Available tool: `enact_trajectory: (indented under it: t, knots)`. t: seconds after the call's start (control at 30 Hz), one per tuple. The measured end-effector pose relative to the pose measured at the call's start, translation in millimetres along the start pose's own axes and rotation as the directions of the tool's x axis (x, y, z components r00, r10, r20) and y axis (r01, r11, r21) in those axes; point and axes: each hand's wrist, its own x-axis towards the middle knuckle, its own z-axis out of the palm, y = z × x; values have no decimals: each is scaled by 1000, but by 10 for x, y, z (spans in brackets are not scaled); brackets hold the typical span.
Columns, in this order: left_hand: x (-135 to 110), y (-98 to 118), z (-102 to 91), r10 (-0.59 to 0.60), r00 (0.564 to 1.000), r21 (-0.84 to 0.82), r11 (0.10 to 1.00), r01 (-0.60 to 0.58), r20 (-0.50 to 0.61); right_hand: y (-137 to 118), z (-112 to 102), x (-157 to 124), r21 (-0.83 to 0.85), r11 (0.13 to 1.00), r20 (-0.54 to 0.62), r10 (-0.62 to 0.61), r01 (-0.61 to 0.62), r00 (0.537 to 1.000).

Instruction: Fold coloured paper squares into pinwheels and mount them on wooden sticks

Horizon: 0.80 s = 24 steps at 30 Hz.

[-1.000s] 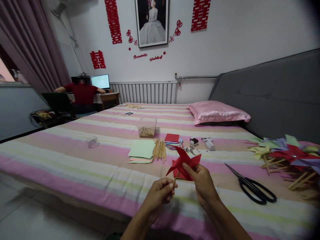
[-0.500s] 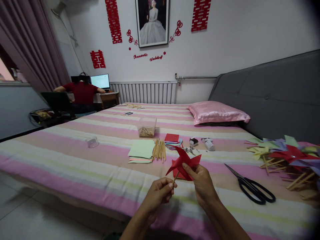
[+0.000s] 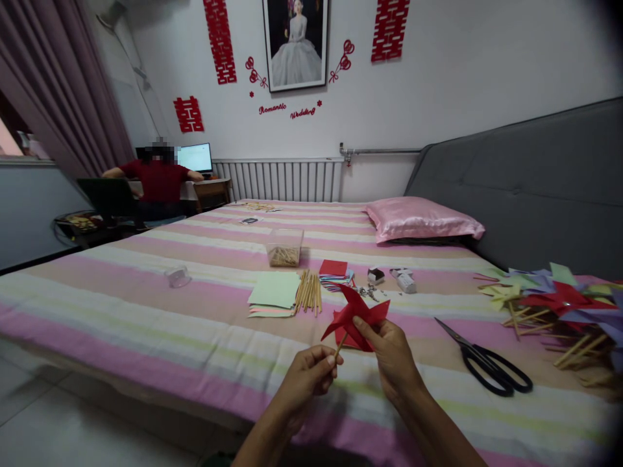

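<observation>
A red paper pinwheel [image 3: 359, 314] is held up between my hands over the near side of the bed. My left hand [image 3: 311, 371] pinches its thin wooden stick [image 3: 341, 345]. With the thumb on the middle of the paper, my right hand [image 3: 392, 353] grips the pinwheel; the fingers behind it are hidden. Beyond lie a stack of pale green paper sheets [image 3: 273, 288], a row of wooden sticks [image 3: 308, 292] and a pile of small coloured squares with red on top [image 3: 333, 267]. Small metal pins [image 3: 368, 292] are scattered beside that pile.
Black-handled scissors [image 3: 487, 360] lie open at right, near a heap of pinwheels [image 3: 559, 301]. A clear box of sticks [image 3: 285, 250], small cartons [image 3: 403, 280], a clear lid [image 3: 178, 277] and a pink pillow [image 3: 423, 219] rest on the bed. A person [image 3: 158, 181] sits at a desk.
The view has shifted very slightly. Both hands keep the same hold on the pinwheel, with no other clear movement.
</observation>
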Motion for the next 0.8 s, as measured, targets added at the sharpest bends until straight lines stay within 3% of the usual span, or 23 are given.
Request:
enact_trajectory:
  t: [0.8]
  knots:
    - [-10, 26, 18, -4, 1000, 1, 1000, 4, -17, 19, 2, 1, 14, 1000, 14, -12, 12, 1000]
